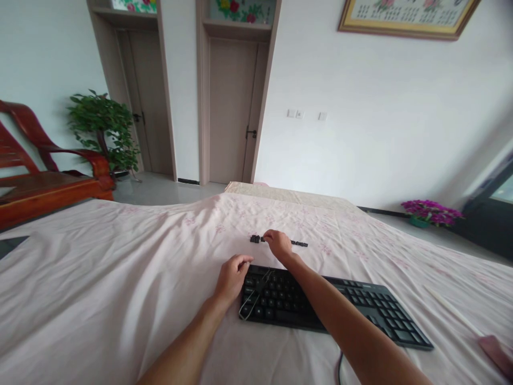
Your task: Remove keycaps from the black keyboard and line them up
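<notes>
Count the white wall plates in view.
3. Right of the beige door nearer the picture's centre, a left plate and middle plate sit side by side; the right plate stands apart. The leafy plant could hide more.

Our right hand (pixel 279 245) reaches ahead on an outstretched forearm (pixel 340 315), fingers (pixel 267 236) bent — our left hand (pixel 232 278) lies nearer us, fingers half curled, pointing rightward.

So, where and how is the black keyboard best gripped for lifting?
Probably by both short ends, from left and right: the keyboard is long and lies flat. The wire-looped tool reaches its near left corner, so grip farther back there.
</notes>
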Motion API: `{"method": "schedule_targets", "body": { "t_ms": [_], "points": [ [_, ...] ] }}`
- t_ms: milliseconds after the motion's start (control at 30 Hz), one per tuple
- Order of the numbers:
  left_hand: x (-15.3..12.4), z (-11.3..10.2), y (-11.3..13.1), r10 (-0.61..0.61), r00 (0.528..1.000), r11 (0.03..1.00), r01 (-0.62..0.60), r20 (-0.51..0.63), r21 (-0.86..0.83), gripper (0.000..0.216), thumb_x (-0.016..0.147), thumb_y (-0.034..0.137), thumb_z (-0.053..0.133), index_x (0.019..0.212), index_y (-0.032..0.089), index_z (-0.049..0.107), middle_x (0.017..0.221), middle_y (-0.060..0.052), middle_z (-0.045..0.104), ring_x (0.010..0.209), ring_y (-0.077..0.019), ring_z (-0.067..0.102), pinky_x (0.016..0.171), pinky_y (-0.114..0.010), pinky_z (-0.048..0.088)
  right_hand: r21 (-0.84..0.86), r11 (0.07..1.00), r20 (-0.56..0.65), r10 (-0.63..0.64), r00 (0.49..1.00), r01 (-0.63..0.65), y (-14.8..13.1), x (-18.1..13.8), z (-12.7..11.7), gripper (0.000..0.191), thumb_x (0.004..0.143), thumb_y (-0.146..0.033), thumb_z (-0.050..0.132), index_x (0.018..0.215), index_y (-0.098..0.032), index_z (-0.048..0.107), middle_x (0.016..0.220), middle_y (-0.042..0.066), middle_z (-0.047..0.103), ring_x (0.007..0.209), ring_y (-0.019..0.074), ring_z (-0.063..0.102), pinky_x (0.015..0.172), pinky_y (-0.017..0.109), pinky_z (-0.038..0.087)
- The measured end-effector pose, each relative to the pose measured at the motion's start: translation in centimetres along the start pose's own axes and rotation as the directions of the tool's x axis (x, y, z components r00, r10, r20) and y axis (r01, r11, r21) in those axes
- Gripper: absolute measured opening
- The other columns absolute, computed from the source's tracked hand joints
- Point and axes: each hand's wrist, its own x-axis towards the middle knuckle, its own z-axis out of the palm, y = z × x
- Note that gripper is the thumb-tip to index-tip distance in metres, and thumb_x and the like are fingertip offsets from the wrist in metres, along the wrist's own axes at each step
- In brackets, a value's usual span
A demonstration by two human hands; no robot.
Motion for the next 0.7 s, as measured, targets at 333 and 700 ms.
{"method": "schedule_targets", "body": {
  "t_ms": [333,700],
  "points": [
    [0.03,-0.03,0.06,0.004,1.000,1.000,-0.004,0.000,0.000,0.026,0.082,0.018,0.047,0.096,0.021,0.069,0.101,-0.003,0.070,0.096,-0.0159,0.064,0.089,-0.027,0.048,-0.033,0.999,0.039,-0.019,0.999,0.020,0.03,0.16,0.74,0.021,0.084,-0.029,0.053,0.095,-0.028,0.071,0.094,0.002,0.071,0.088,0.0192,0.062,0.070,0.025,0.038],
    [-0.02,-0.11,0.24,0.006,1.000,1.000,-0.006,0.003,0.003,0.027,0.081,0.016,0.048,0.096,0.021,0.070,0.100,-0.002,0.070,0.095,-0.0158,0.063,0.089,-0.028,0.048,0.006,0.998,0.018,-0.058,0.998,0.058,0.02,0.27,0.67,0.021,0.084,-0.028,0.054,0.093,-0.024,0.073,0.092,0.004,0.073,0.089,0.0196,0.064,0.074,0.025,0.042]
  ]
}}
